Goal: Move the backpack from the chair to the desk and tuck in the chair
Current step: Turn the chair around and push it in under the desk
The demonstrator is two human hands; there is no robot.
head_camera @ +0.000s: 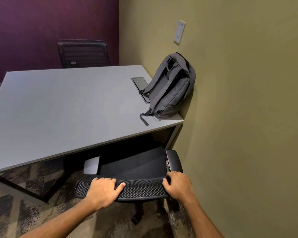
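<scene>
Against olive wall: grey surface [62,103], bare at centre. Black office chair [132,169] at its near edge, seat partly under. Grey backpack [172,86] upright on far right corner, leaning on wall. Left hand [103,191], right hand [176,185] both clasping mesh backrest top.

Single head-worn view, looking forward and down, close above chair [127,170], desk [58,109] beyond

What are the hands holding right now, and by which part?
Both the left hand and right hand grip the chair by the top edge of its mesh backrest.
</scene>
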